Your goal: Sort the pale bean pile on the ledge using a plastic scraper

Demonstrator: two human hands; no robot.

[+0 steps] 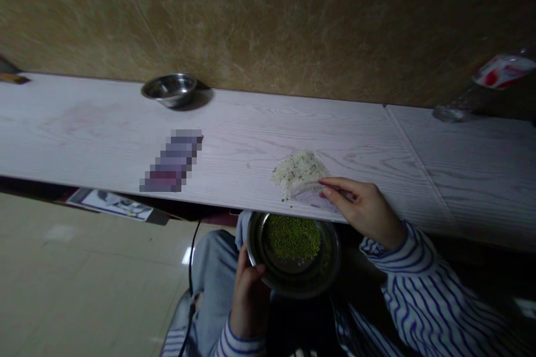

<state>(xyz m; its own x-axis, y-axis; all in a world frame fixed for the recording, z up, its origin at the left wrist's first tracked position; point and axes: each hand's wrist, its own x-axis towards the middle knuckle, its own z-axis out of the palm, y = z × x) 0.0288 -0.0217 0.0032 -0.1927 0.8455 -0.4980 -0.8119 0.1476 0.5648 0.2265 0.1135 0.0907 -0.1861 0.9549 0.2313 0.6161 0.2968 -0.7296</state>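
Note:
My left hand (250,293) grips the left rim of a metal bowl (288,280), thumb over the edge. Green mung beans (293,236) lie inside the bowl, which sits just below the table's front edge, above my lap. Between the thumb and fingers of my right hand (366,209) is a thin, clear plastic disc, like a lid (307,195). It is tilted low over the tabletop, at the near side of a pile of white rice (302,167) with green specks in it. A few loose beans lie near the table edge.
A smaller metal bowl (173,101) stands by the wall at the back left. Nearer the front lies a pixelated, phone-shaped object (173,160). At the far right is a clear plastic bottle (500,71). Under the narrow table (234,145), a shelf holds papers (117,203).

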